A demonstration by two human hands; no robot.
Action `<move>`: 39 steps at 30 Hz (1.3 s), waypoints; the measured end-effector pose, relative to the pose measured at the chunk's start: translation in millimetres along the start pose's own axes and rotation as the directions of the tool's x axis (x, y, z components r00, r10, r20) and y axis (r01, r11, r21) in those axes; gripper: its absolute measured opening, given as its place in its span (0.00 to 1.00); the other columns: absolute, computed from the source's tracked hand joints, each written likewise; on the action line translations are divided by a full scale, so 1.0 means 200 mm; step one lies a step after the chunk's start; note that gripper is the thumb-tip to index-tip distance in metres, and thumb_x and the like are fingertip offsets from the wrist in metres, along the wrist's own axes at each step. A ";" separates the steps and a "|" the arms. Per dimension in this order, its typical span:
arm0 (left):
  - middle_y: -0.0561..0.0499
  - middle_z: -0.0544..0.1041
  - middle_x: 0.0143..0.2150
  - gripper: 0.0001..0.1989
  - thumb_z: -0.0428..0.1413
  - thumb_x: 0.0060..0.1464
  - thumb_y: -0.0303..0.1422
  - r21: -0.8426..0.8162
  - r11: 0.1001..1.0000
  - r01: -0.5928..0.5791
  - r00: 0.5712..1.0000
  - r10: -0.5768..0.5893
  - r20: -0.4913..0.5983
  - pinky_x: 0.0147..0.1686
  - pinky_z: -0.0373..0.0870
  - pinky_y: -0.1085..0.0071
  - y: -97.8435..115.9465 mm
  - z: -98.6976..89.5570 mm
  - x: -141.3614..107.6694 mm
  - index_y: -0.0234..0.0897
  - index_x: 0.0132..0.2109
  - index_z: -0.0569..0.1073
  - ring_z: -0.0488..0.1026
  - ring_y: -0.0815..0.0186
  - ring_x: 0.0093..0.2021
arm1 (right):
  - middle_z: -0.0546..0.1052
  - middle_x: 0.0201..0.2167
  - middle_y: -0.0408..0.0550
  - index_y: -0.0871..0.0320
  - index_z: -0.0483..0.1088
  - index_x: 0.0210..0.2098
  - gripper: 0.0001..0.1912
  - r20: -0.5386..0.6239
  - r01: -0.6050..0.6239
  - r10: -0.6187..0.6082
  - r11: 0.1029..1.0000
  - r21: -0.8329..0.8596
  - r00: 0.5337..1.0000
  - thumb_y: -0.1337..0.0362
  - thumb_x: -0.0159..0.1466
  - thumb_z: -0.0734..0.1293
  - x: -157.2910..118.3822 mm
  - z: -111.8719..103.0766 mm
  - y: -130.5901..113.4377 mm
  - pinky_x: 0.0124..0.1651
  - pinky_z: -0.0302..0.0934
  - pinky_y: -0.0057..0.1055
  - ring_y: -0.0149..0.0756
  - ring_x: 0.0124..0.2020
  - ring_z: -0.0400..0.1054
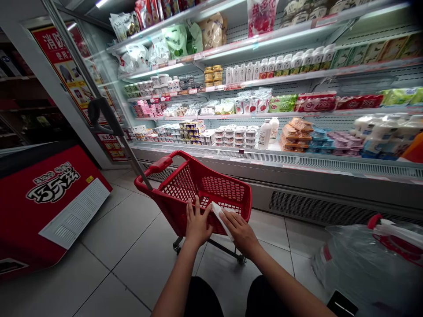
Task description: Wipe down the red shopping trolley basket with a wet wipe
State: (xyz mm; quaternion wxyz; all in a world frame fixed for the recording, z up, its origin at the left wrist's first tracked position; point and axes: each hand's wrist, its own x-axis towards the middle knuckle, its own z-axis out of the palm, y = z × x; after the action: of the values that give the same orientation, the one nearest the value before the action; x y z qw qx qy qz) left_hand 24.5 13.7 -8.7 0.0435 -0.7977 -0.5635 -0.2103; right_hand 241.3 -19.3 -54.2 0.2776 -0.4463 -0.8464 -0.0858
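Observation:
A red plastic shopping cart [172, 215] with a perforated basket stands on the tiled floor in front of me. My left hand [198, 222] rests on the near side of its basket, fingers spread, holding nothing. Just to the right, my right hand [238, 229] presses a white cloth or tissue [220, 216] against the basket's rim and side. The cloth's lower part hangs over the outside of the basket. No items show inside the basket from here.
A refrigerated display [264, 163] full of dairy goods runs behind the cart. At left stand a red freezer [49, 202] and a slanting metal pole [132, 154]. A large clear plastic bottle [350, 255] is at right, near my dark-clothed knees [203, 299].

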 end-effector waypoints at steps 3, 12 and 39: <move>0.51 0.30 0.80 0.42 0.64 0.47 0.29 -0.011 1.000 -0.022 1.000 0.022 -0.001 0.71 0.41 0.35 -0.08 -0.03 -0.01 0.52 0.69 0.66 0.28 0.31 0.76 | 0.56 0.75 0.48 0.55 0.41 0.77 0.53 0.011 -0.011 0.011 1.000 -0.011 1.000 0.82 0.54 0.57 -0.14 -0.05 0.08 0.71 0.57 0.46 0.44 0.72 0.55; 0.40 0.40 0.80 0.31 0.54 0.62 0.49 -0.036 0.979 0.198 0.980 -0.197 0.027 0.71 0.42 0.37 -0.05 -0.02 0.05 0.40 0.67 0.71 0.33 0.34 0.77 | 0.57 0.74 0.52 0.57 0.41 0.77 0.47 0.043 0.103 -0.106 0.993 0.064 0.993 0.81 0.60 0.56 -0.21 -0.06 0.03 0.72 0.57 0.46 0.43 0.73 0.53; 0.40 0.40 0.80 0.33 0.58 0.60 0.47 -0.028 0.990 0.136 0.990 -0.137 -0.038 0.73 0.43 0.41 -0.07 0.02 -0.07 0.37 0.68 0.69 0.35 0.39 0.78 | 0.56 0.74 0.46 0.53 0.46 0.76 0.52 0.104 0.136 -0.170 0.953 0.270 0.980 0.83 0.53 0.55 -0.22 -0.05 0.00 0.74 0.52 0.45 0.36 0.75 0.46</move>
State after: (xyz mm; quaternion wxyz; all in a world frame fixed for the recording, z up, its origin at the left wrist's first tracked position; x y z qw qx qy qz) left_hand 9.2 8.2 -19.1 0.0302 -0.7533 -0.6132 -0.2357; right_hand 264.1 -54.4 -70.4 0.2724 -0.3434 -0.8982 0.0337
